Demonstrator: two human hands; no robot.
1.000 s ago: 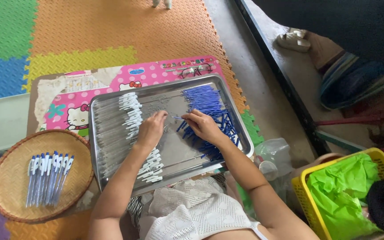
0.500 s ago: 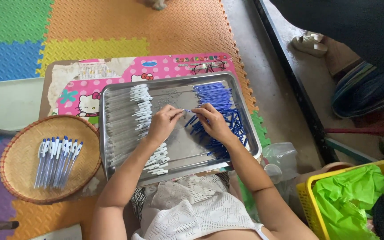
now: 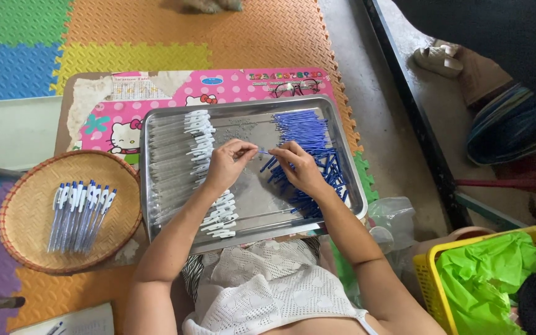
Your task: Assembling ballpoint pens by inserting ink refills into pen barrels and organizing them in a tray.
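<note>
A metal tray (image 3: 156,124) lies on a low pink table. Clear pen barrels with white clips (image 3: 181,155) fill its left half, and a pile of blue ink refills (image 3: 308,133) fills its right half. My left hand (image 3: 227,164) and my right hand (image 3: 299,167) meet over the tray's middle. Together they pinch one thin blue refill (image 3: 263,152) that runs between their fingertips. Whether the left hand also holds a barrel is hard to tell.
A round woven basket (image 3: 26,217) at the left holds several finished blue-and-white pens (image 3: 79,211). Eyeglasses (image 3: 296,87) rest at the table's far edge. A yellow crate with green cloth (image 3: 497,279) stands at the right, with plastic bags (image 3: 392,217) beside the tray.
Both hands have come closer together at the tray's middle, and a blue refill now spans between their fingertips. The camera view has shifted slightly.
</note>
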